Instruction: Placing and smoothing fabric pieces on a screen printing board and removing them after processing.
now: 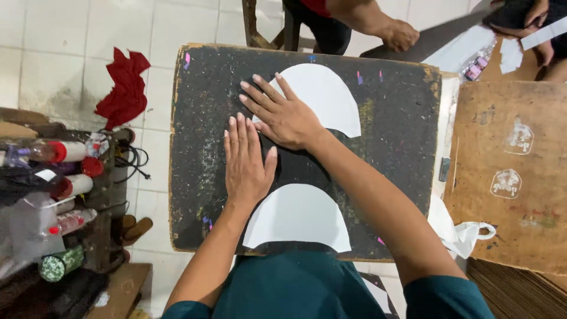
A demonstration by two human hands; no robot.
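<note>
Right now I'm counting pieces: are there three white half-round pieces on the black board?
No, only two white pieces lie on the board, one far, one near.

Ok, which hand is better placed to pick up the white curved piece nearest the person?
Probably left. The left hand lies flat just above the near white piece, while the right hand rests on the far white piece.

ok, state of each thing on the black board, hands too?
left hand: flat, palm down on the black board
right hand: flat, fingers spread, on the upper white piece
upper white piece: lying flat, pinned by the right hand
lower white piece: lying flat, untouched
</note>
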